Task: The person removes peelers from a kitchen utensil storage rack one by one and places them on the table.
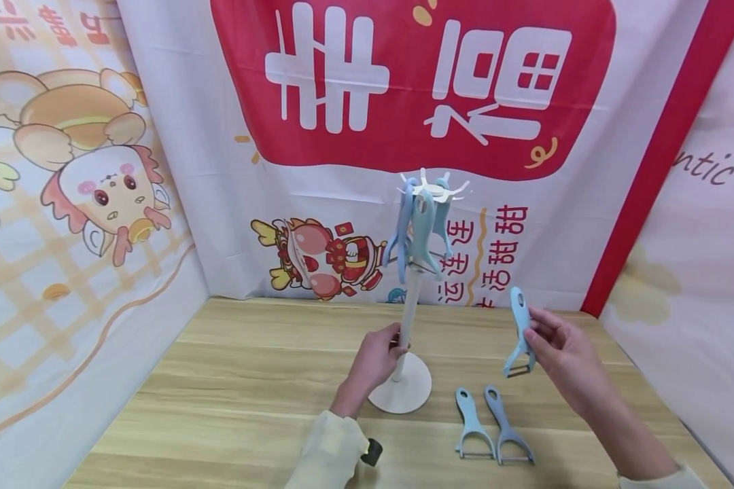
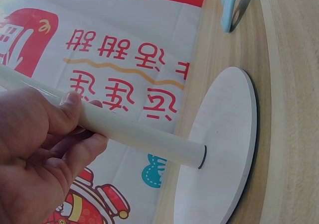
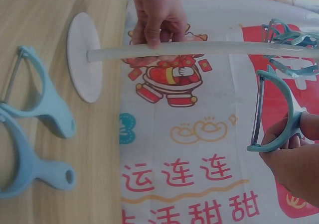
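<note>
My left hand (image 1: 376,354) grips the white pole (image 2: 134,134) of an upright stand just above its round base (image 1: 411,390). Fingers and thumb wrap the pole in the left wrist view. From the hooked white top (image 1: 435,191) hang several blue peelers (image 1: 423,227). To the right of the stand, my right hand (image 1: 564,353) holds a light blue peeler (image 1: 518,326) by its handle, above the table, blade end down. In the right wrist view that peeler's blade and curved frame (image 3: 286,104) show plainly, while fingers cover much of the handle.
Two more peelers lie side by side on the wooden table (image 1: 251,380), a light blue one (image 1: 474,424) and a greyer blue one (image 1: 506,428), right of the base. A printed cloth (image 1: 342,183) hangs behind the table, with more cloth at both sides.
</note>
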### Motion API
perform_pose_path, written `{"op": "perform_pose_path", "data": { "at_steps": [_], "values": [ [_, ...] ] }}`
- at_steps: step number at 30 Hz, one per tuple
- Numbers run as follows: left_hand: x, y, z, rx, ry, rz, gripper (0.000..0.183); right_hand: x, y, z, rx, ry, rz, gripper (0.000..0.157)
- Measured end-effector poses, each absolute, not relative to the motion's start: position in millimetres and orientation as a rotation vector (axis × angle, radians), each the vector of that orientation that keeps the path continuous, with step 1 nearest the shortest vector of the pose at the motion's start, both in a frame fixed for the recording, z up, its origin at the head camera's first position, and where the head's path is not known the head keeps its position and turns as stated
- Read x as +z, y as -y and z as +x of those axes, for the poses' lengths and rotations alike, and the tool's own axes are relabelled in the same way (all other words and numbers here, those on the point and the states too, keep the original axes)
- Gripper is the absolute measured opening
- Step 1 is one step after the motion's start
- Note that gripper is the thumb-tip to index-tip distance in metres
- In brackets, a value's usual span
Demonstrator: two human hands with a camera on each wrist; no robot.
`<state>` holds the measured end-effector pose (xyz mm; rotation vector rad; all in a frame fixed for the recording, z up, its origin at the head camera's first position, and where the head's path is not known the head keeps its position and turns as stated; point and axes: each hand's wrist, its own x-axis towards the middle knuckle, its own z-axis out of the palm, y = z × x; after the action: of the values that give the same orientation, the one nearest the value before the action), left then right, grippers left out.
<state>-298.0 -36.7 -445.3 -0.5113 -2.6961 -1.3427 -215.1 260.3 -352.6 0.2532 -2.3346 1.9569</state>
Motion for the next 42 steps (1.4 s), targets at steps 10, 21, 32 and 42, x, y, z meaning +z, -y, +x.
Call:
{"op": "perform_pose_path", "data": {
  "at_steps": [10,21,32,42],
  "values": [
    [-444,37,-299,-1.359,2.688,-0.504,0.018,-371,-269,-214,1.917,2.367,0.248,0.056],
    [-445,36,-300,-1.351,2.682,-0.516,0.017,-392,-279,-212,1.983,2.376,0.152,0.052],
    [-444,35,-298,-1.339,2.693,-0.501,0.016,-409,-284,-213,1.894,2.520,0.074,0.056],
    [-445,35,-299,-1.332,2.702,-0.492,0.017,-426,-290,-213,1.875,2.569,0.018,0.056]
  ]
}}
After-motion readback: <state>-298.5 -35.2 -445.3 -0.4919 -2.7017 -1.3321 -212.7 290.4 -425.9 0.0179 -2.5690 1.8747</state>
